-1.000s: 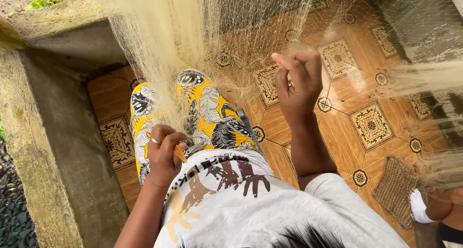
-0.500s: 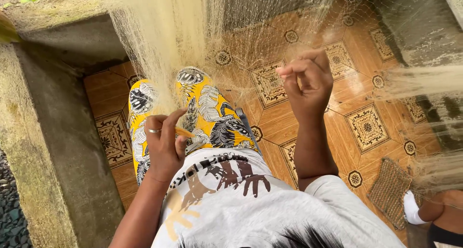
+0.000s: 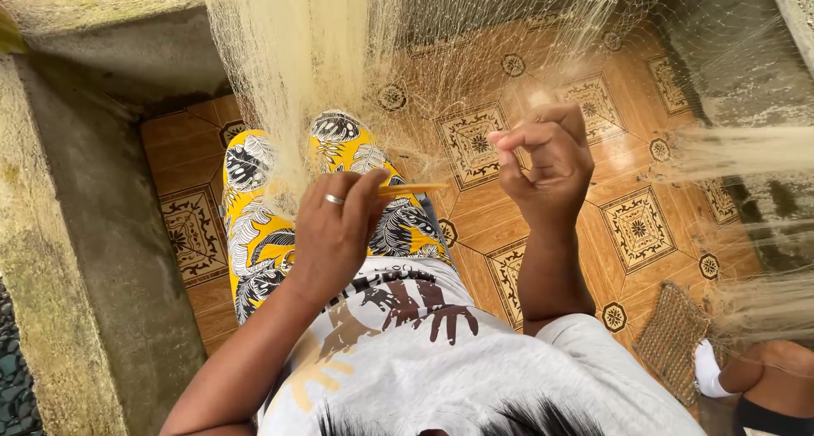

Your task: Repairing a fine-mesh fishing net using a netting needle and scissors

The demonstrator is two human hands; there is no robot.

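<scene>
Head camera, looking straight down: a seated person in a pale printed shirt and yellow leaf-patterned trousers [image 3: 280,232] works on a fine, pale fishing net [image 3: 297,63] that hangs in front of them and drapes over the knees and across the patterned orange floor tiles [image 3: 632,232]. The left hand [image 3: 335,228], a ring on one finger, is closed around a slim yellowish netting needle [image 3: 413,188], whose tip pokes out to the right just above the thigh. The right hand [image 3: 547,160] is raised near it, fingers curled and pinched together on a strand of the mesh; the thread itself is too fine to make out clearly. The two hands are apart, with a gap of tile and net between them. A mossy concrete wall [image 3: 76,232] borders the floor on the left. At lower right a small woven mat [image 3: 670,338] lies on the tiles, and beside it part of another person's leg and a white shoe [image 3: 708,372] edge into view under more bunched net.
</scene>
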